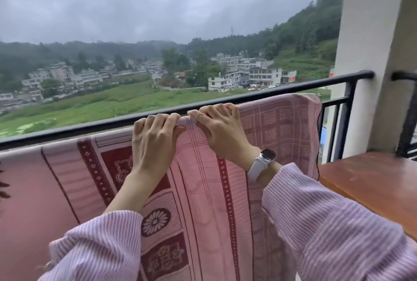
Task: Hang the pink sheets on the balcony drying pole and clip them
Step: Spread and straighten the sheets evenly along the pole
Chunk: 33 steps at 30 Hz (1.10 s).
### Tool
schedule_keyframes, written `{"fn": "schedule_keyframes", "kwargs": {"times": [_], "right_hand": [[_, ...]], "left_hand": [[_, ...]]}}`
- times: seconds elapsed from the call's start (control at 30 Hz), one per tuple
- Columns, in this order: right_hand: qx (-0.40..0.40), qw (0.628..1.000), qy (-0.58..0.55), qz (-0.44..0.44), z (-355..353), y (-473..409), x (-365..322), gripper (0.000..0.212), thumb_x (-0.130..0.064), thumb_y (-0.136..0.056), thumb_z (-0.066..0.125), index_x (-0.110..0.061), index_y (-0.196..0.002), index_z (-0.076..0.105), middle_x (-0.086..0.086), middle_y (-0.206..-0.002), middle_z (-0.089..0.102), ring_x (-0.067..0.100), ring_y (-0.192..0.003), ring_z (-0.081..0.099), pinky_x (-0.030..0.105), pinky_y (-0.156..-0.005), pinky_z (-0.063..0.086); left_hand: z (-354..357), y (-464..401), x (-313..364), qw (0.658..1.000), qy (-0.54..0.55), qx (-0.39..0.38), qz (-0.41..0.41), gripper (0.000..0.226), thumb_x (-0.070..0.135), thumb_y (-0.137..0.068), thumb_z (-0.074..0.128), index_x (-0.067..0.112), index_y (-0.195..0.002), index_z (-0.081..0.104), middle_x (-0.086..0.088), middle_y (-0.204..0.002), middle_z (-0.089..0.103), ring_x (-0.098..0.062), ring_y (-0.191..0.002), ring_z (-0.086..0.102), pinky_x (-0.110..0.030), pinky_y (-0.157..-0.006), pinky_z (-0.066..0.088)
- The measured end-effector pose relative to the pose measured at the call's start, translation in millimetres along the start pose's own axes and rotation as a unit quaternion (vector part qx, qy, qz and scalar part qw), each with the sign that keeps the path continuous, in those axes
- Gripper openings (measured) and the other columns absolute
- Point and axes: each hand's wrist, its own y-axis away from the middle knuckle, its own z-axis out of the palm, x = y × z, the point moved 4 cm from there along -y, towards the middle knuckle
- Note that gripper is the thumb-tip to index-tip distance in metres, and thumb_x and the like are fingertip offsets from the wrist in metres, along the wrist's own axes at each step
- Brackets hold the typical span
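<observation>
A pink sheet (203, 190) with dark red borders and flower patterns hangs over a pole that it hides, just inside the black balcony railing (282, 88). Its checked part (282, 123) spreads to the right. My left hand (153, 143) curls over the sheet's top fold at the middle. Close beside it, my right hand (222, 129), with a white watch on the wrist, pinches the same top edge. No clip shows in either hand.
A brown wooden table (372, 186) stands at the right, close to the sheet's right edge. A cream pillar (370, 44) rises behind it. Beyond the railing lie green fields and white houses.
</observation>
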Motion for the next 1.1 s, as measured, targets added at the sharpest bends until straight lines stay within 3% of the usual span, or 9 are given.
{"fn": "schedule_keyframes", "kwargs": {"times": [0.3,0.43,0.53,0.6,0.67,0.8,0.93,1.03,1.1], "right_hand": [[0.023,0.999,-0.018,-0.023,19,-9,-38,0.037,-0.024,-0.088,0.041,-0.018,-0.123,0.053,-0.002,-0.101,0.062,0.023,-0.092,0.054,0.037,-0.089,0.022],[0.029,0.996,-0.069,-0.045,5,-1,-22,0.043,-0.025,-0.089,0.037,-0.013,-0.129,0.046,0.002,-0.113,0.06,0.019,-0.106,0.05,0.035,-0.103,0.02],[0.139,0.987,-0.083,0.017,-23,18,22,0.039,-0.017,-0.086,0.044,-0.008,-0.124,0.047,0.007,-0.113,0.06,0.015,-0.106,0.047,0.028,-0.101,0.028],[0.213,0.972,-0.041,0.093,-46,37,64,0.032,-0.014,-0.086,0.047,-0.004,-0.115,0.05,0.011,-0.106,0.06,0.015,-0.1,0.046,0.019,-0.097,0.029],[0.242,0.952,-0.011,0.189,-62,55,106,0.025,-0.017,-0.087,0.05,-0.002,-0.107,0.052,0.015,-0.099,0.057,0.018,-0.095,0.045,0.019,-0.094,0.031],[0.197,0.923,-0.074,0.323,-68,68,159,0.03,-0.026,-0.086,0.058,0.0,-0.1,0.052,0.013,-0.095,0.053,0.027,-0.09,0.051,0.037,-0.083,0.044],[0.162,0.9,-0.147,0.376,-64,68,177,0.02,-0.017,-0.087,0.059,0.0,-0.096,0.054,0.007,-0.087,0.056,0.019,-0.078,0.053,0.016,-0.064,0.042],[0.141,0.871,-0.219,0.416,-62,67,190,0.011,-0.012,-0.088,0.055,-0.003,-0.094,0.056,0.004,-0.083,0.059,0.017,-0.076,0.056,0.021,-0.066,0.047],[0.146,0.874,-0.241,0.397,-71,64,197,0.009,-0.012,-0.09,0.053,-0.003,-0.092,0.055,-0.002,-0.075,0.054,0.01,-0.068,0.052,0.009,-0.058,0.043]], "left_hand": [[-12,18,-40,1.0,-0.013,0.01,-0.02,0.039,0.036,-0.089,0.041,0.009,-0.111,0.058,-0.008,-0.098,0.066,-0.029,-0.089,0.058,-0.036,-0.086,0.028],[-11,17,-32,0.998,-0.003,0.016,-0.056,0.032,0.028,-0.086,0.055,0.009,-0.111,0.058,-0.01,-0.102,0.065,-0.03,-0.097,0.056,-0.04,-0.096,0.024],[-8,12,-14,0.997,0.013,0.004,-0.079,0.04,0.026,-0.078,0.068,0.008,-0.112,0.058,-0.011,-0.108,0.063,-0.031,-0.104,0.055,-0.053,-0.105,0.019],[-3,3,9,0.998,0.026,0.002,-0.057,0.04,0.028,-0.078,0.067,0.009,-0.113,0.058,-0.009,-0.111,0.063,-0.029,-0.107,0.055,-0.054,-0.108,0.012],[8,-9,37,0.999,0.042,-0.007,-0.018,0.039,0.026,-0.079,0.066,0.01,-0.114,0.058,-0.007,-0.112,0.064,-0.026,-0.108,0.056,-0.051,-0.107,0.012],[39,-38,89,0.997,0.063,-0.041,0.026,0.036,0.027,-0.084,0.06,0.011,-0.116,0.057,-0.007,-0.109,0.065,-0.027,-0.102,0.059,-0.052,-0.101,0.029],[60,-59,126,0.995,0.082,-0.025,0.041,0.026,0.026,-0.087,0.057,0.01,-0.107,0.062,-0.007,-0.097,0.069,-0.028,-0.088,0.064,-0.043,-0.084,0.042],[68,-67,140,0.995,0.087,-0.011,0.039,0.021,0.025,-0.086,0.059,0.01,-0.1,0.065,-0.008,-0.089,0.069,-0.029,-0.08,0.065,-0.04,-0.075,0.045],[71,-68,144,0.995,0.089,0.005,0.035,0.019,0.023,-0.084,0.06,0.01,-0.098,0.065,-0.008,-0.086,0.068,-0.029,-0.076,0.065,-0.04,-0.073,0.046]]}}
